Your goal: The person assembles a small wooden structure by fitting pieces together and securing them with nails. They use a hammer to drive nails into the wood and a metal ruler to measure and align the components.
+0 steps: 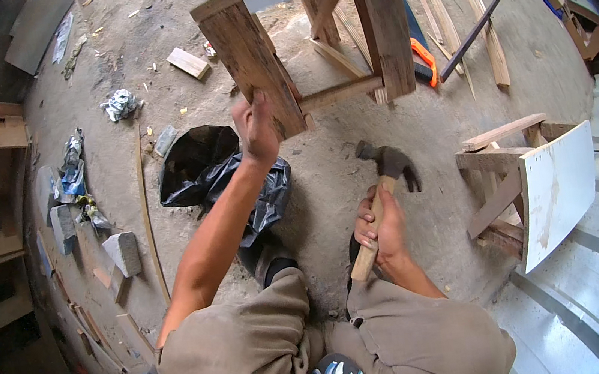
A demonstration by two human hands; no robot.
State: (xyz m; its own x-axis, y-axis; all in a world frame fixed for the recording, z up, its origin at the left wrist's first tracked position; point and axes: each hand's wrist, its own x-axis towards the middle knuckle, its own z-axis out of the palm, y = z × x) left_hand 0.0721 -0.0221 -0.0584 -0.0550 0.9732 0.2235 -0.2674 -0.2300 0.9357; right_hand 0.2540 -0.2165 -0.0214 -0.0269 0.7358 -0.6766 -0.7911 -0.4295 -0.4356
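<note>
My left hand is closed around the lower left leg of a wooden stool frame, holding it up and tilted in front of me. Rough planks, crosspieces and diagonal braces make up this frame, and a white strip shows under its far curved edge. In my right hand is a claw hammer, gripped by its pale wooden handle. The hammer's dark head points away from me, below the frame and apart from it. My left fingers are partly hidden behind the leg.
At the right stands a second wooden stool with a white board. A black plastic bag lies by my left foot. Beyond are an orange-handled saw and wood strips. Concrete blocks sit at the left.
</note>
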